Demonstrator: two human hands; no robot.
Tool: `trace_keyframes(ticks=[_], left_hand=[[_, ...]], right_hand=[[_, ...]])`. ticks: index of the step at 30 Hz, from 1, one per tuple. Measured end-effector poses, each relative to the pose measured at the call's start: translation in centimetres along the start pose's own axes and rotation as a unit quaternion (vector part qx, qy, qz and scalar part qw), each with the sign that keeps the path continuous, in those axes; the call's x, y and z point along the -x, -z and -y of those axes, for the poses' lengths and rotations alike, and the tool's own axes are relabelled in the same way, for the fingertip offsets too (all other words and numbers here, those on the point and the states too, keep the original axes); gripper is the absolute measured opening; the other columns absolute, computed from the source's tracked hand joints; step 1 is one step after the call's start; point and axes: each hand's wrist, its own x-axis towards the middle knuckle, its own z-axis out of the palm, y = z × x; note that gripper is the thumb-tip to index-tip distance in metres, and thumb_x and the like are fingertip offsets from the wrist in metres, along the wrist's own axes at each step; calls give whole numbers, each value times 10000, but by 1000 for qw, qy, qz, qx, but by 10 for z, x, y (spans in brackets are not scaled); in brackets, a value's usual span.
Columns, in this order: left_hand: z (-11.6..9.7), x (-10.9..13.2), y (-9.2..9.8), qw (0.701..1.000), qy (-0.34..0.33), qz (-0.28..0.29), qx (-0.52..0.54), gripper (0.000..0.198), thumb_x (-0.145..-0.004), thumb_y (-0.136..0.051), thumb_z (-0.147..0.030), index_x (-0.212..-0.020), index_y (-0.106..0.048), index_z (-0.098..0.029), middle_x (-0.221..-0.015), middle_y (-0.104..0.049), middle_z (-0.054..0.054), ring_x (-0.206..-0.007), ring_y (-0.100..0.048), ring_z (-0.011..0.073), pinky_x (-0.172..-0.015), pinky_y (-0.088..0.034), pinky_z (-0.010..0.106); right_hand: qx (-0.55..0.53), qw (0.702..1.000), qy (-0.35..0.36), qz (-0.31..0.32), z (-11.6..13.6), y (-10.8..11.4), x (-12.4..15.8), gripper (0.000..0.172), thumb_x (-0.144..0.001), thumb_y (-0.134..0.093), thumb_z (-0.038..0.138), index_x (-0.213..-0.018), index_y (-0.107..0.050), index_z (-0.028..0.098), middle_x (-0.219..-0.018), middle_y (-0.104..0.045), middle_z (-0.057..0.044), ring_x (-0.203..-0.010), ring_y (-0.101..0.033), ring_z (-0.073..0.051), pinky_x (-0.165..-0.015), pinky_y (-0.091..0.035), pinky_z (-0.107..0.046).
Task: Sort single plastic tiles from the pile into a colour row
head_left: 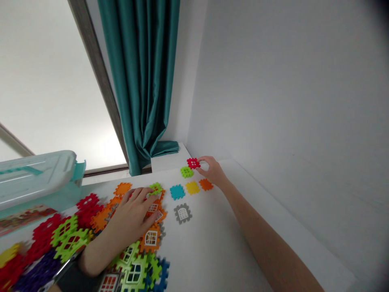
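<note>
Box: clear plastic storage box (36, 178) is sitting at the far left of the counter (212, 247).
Pile: interlocking window tiles (65, 239) are lying heaped, spreading toward the near edge.
Left hand (133, 213): is resting on orange tiles (123, 189), fingers (136, 194) spread and lightly curled, seemingly pressing down, no clear grasp.
Small tiles: lime (187, 172), teal (177, 192), yellow (192, 187), orange (206, 184) are lying flat, kept apart, probably for sorting.
Right hand (212, 172): is reaching forward, fingers (203, 161) nearly closed, pinching the red tile (193, 163) by its edge.
Red tile: is sitting just beyond the lime tile, square, no long axis, face up.
</note>
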Motion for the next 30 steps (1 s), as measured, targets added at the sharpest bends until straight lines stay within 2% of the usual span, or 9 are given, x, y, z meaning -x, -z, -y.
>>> trace_keyframes(ticks=[5, 9, 14, 21, 30], left_hand=[[-2, 0, 2, 1000, -7, -18, 5, 329, -945, -560, -357, -1237, -658, -243, -1285, -641, 105, -1201, -570, 325, -1038, -421, 541], [-2, 0, 4, 999, -15, -37, 10, 287, -935, -576, -346, -1184, -671, -237, -1274, -637, 100, -1203, -560, 319, -1041, -416, 524], [-4, 0, 12, 1000, -5, -23, 15, 301, -941, -573, -331, -1216, -658, -244, -1266, -639, 95, -1194, -558, 313, -1039, -415, 526], [-5, -2, 18, 1000, 10, 1, 22, 314, -947, -557, -323, -1230, -657, -232, -1276, -627, 104, -1214, -545, 326, -1058, -398, 551], [-3, -2, 14, 1000, 8, -20, 18, 268, -946, -564, -327, -1179, -665, -241, -1250, -634, 92, -1191, -549, 315, -1054, -393, 528]], right_hand=[[9, 995, 97, 21, 40, -21, 0, 152, -819, -717, 270, -960, -664, 243, -1112, -723, -73, -1152, -603, -272, -1064, -399, -463], [38, 992, 106, 62, 56, -37, 2, 181, -796, -755, 258, -946, -653, 247, -1053, -729, -47, -1134, -596, -266, -1102, -319, -476], [53, 988, 109, 96, 61, -48, -1, 159, -816, -735, 280, -946, -651, 247, -1052, -724, -48, -1164, -576, -265, -1135, -264, -486], [78, 984, 102, 126, 66, -52, -3, 147, -818, -743, 276, -931, -653, 247, -1086, -717, -64, -1247, -557, -280, -1184, -191, -543], [90, 978, 104, 156, 60, -53, -7, 139, -821, -758, 280, -924, -670, 251, -1068, -733, -58, -1268, -552, -284, -1191, -179, -575]])
